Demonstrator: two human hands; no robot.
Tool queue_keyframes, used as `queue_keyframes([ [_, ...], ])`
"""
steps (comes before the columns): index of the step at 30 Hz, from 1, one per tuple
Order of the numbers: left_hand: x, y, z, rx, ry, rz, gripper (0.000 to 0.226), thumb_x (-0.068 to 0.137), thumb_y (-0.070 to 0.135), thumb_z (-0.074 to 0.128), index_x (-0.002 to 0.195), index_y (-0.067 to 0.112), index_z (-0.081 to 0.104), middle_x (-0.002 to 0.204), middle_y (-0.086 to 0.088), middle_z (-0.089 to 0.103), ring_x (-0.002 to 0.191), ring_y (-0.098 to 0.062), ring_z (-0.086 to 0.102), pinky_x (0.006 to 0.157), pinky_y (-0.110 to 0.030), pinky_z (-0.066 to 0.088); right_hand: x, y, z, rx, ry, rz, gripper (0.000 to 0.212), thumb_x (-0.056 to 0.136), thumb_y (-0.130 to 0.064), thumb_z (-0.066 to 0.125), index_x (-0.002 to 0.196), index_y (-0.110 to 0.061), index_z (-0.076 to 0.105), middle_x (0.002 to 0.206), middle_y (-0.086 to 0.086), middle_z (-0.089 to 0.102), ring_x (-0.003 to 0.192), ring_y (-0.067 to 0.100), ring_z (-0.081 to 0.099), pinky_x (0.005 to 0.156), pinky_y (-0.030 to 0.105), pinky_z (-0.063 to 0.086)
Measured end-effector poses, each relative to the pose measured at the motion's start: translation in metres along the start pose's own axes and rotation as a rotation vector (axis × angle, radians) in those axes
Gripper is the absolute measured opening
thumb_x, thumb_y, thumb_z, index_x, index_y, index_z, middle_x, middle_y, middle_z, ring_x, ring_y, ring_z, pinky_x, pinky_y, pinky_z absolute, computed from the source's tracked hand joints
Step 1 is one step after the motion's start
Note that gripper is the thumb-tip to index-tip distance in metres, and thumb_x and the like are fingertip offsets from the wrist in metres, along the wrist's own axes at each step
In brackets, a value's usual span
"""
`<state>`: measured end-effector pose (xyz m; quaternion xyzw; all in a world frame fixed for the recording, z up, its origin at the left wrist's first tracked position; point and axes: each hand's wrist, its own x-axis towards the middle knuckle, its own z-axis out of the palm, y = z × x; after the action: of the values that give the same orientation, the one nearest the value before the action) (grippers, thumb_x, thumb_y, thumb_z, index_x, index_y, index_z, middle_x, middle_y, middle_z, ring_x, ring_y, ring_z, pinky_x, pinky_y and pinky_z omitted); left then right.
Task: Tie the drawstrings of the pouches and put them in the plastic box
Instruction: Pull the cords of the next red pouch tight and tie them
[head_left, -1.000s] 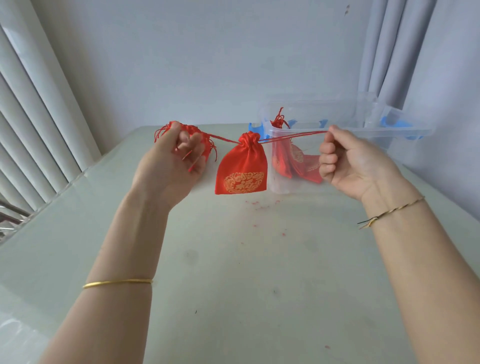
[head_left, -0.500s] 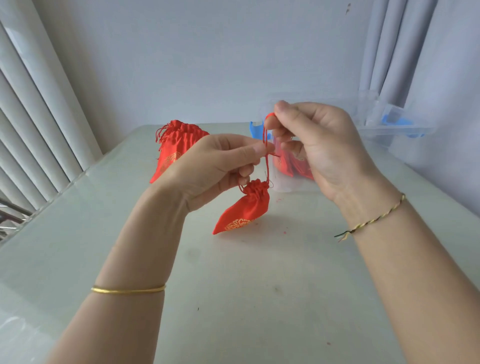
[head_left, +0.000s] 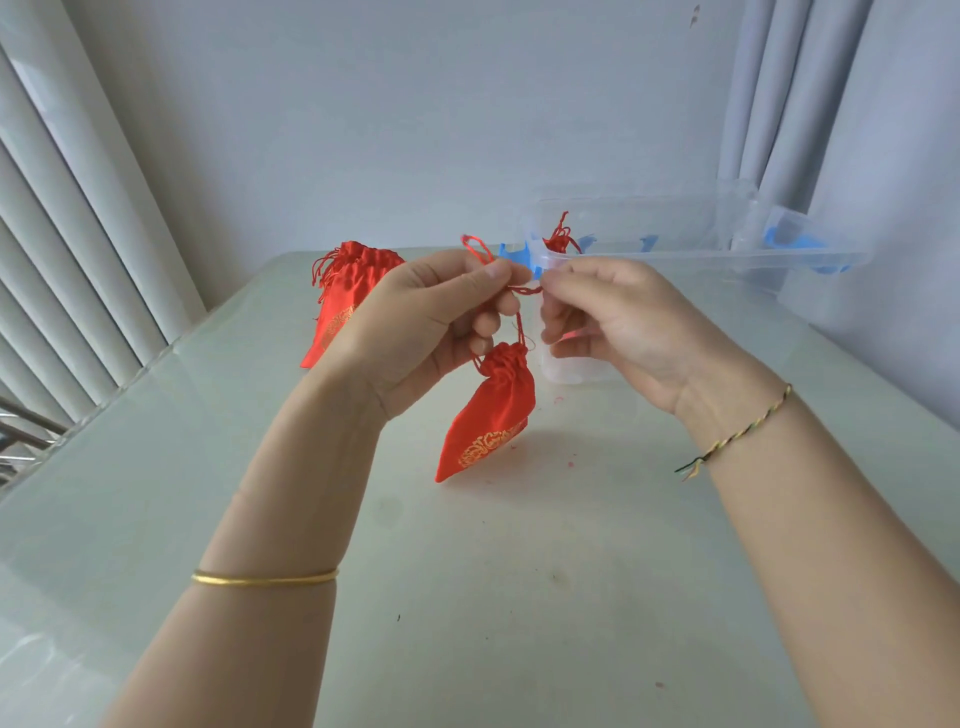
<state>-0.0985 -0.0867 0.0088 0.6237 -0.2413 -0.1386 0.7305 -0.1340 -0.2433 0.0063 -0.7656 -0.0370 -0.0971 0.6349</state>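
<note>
Evidently mid-knot, left hand (head_left: 415, 325) and right hand (head_left: 615, 325) each pinch the red drawstring (head_left: 523, 291) just before the plastic box (head_left: 727, 254), letting the cinched pouch (head_left: 493, 410) dangle so the cords cross freely. Spare pouches (head_left: 348, 291) wait left of the box; at least 1 pouch (head_left: 558, 240) lies inside.

Just beyond the right hand (head_left: 623, 327) stands the box (head_left: 701, 254), top open. Beyond the left hand (head_left: 415, 332) lies a pile of pouches (head_left: 348, 291). Between the hands the pinched drawstring (head_left: 524, 290) spans the gap, and a pouch (head_left: 493, 415) hangs beneath it. Nearer than both, the table (head_left: 467, 597) offers open room.
</note>
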Motion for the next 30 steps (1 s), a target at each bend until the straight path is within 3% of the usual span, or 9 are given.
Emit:
queue_keyframes([
  [2,0.001,0.000,-0.001,-0.027,0.046,0.009,0.016,0.093,0.009,0.050,0.087,0.008,0.065,0.067,0.002,0.065,0.054,-0.005,0.053,0.051,-0.013,0.046,0.000,-0.002,-0.006,0.038,-0.037,-0.036,0.031,0.089,-0.016,0.054,0.059,-0.011,0.053,0.062,0.003,0.054,0.059,0.011,0.051,0.061,0.024,0.045],
  [5,0.001,-0.001,-0.001,-0.063,0.064,0.029,0.016,0.090,0.000,0.051,0.086,0.005,0.065,0.071,-0.002,0.068,0.058,-0.007,0.059,0.056,-0.014,0.050,-0.003,-0.005,-0.012,-0.035,-0.227,-0.046,0.025,0.078,-0.019,0.058,0.054,-0.010,0.056,0.060,0.004,0.057,0.060,0.011,0.053,0.059,0.022,0.047],
  [8,0.001,-0.001,-0.002,-0.058,0.042,0.037,0.020,0.088,-0.007,0.050,0.085,0.006,0.064,0.071,-0.002,0.068,0.058,-0.008,0.059,0.058,-0.015,0.051,-0.007,-0.006,-0.017,-0.164,-0.285,-0.014,0.030,0.082,-0.020,0.061,0.053,-0.012,0.059,0.061,0.005,0.059,0.059,0.010,0.054,0.061,0.024,0.047],
  [12,-0.001,0.001,-0.003,0.040,-0.019,0.065,0.020,0.087,-0.009,0.051,0.087,0.007,0.063,0.071,-0.001,0.065,0.059,-0.009,0.058,0.061,-0.017,0.051,-0.005,-0.006,-0.023,-0.170,-0.139,0.033,0.041,0.092,-0.039,0.048,0.062,-0.015,0.064,0.066,0.004,0.065,0.063,0.014,0.059,0.063,0.028,0.045],
  [15,-0.003,0.002,-0.001,0.123,-0.105,0.108,0.021,0.086,-0.009,0.053,0.090,0.009,0.061,0.073,-0.003,0.064,0.062,-0.011,0.058,0.063,-0.021,0.052,0.003,0.000,-0.015,-0.071,0.025,-0.038,0.034,0.097,-0.030,0.042,0.077,-0.012,0.063,0.075,0.007,0.064,0.068,0.018,0.060,0.073,0.035,0.046],
  [17,-0.003,0.002,0.002,0.219,-0.130,0.179,0.023,0.084,-0.010,0.056,0.092,0.011,0.060,0.076,-0.004,0.064,0.066,-0.013,0.059,0.065,-0.025,0.052,0.004,0.003,-0.005,0.033,-0.039,-0.023,0.026,0.097,-0.020,0.041,0.082,-0.013,0.061,0.076,0.007,0.064,0.071,0.022,0.061,0.073,0.033,0.048],
  [22,0.002,-0.006,0.009,0.584,0.076,0.420,0.035,0.080,-0.005,0.060,0.089,0.029,0.058,0.079,0.002,0.062,0.072,-0.011,0.061,0.072,-0.023,0.052,0.005,0.012,0.004,0.168,-0.181,0.072,0.020,0.094,-0.012,0.045,0.085,-0.014,0.062,0.079,0.007,0.064,0.066,0.018,0.058,0.060,0.025,0.046],
  [25,0.002,-0.010,0.010,0.626,0.176,0.483,0.034,0.075,0.001,0.060,0.088,0.033,0.057,0.080,0.005,0.065,0.074,-0.012,0.064,0.071,-0.030,0.053,0.005,0.012,0.003,0.198,-0.248,0.103,0.019,0.092,-0.012,0.045,0.083,-0.013,0.062,0.079,0.005,0.063,0.062,0.012,0.059,0.054,0.020,0.047],
  [30,0.002,-0.010,0.013,0.619,0.250,0.518,0.039,0.076,-0.004,0.062,0.087,0.033,0.059,0.081,0.005,0.069,0.066,-0.002,0.060,0.063,-0.025,0.049,0.005,0.013,0.002,0.264,-0.263,0.098,0.015,0.091,-0.016,0.050,0.084,-0.016,0.064,0.076,-0.002,0.066,0.070,0.012,0.060,0.066,0.025,0.044],
])
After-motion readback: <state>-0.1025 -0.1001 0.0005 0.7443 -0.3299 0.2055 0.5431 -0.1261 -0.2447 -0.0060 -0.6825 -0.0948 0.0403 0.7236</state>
